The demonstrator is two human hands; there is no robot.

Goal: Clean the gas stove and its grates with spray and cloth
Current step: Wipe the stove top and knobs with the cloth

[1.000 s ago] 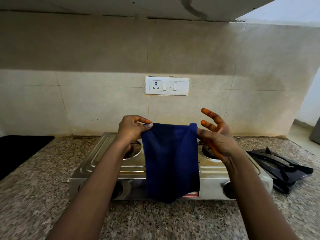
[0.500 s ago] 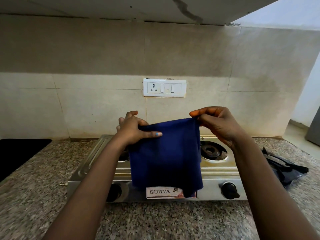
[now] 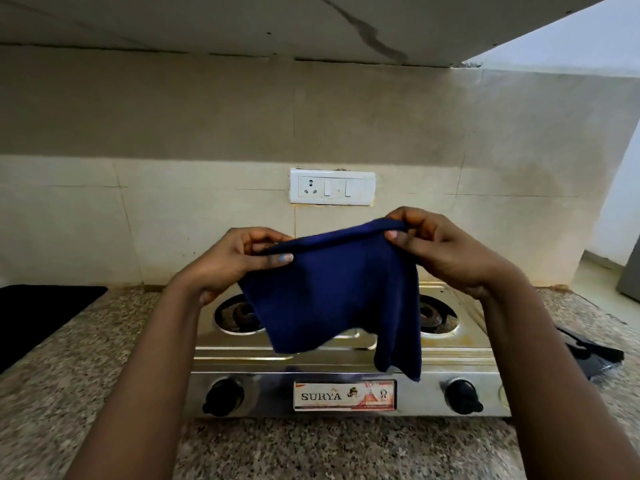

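A dark blue cloth [image 3: 332,292] hangs in the air over the steel two-burner gas stove [image 3: 346,358]. My left hand [image 3: 235,258] pinches its upper left corner and my right hand [image 3: 436,247] pinches its upper right corner, a little higher. The cloth is doubled over and droops across the middle of the stove top. Both burners [image 3: 239,313] are bare, with no grates on them. Black grates [image 3: 588,355] lie on the counter to the right of the stove, partly behind my right forearm. No spray bottle is in view.
The stove stands on a speckled granite counter [image 3: 86,375] against a tiled wall with a white socket plate [image 3: 332,187]. A black surface [image 3: 38,313] lies at the far left. Two black knobs [image 3: 223,396] face me on the stove front.
Both hands have brought the cloth's top edge up and folded it over, so it hangs shorter and the stove's label shows. My right hand went from spread fingers to a pinch.
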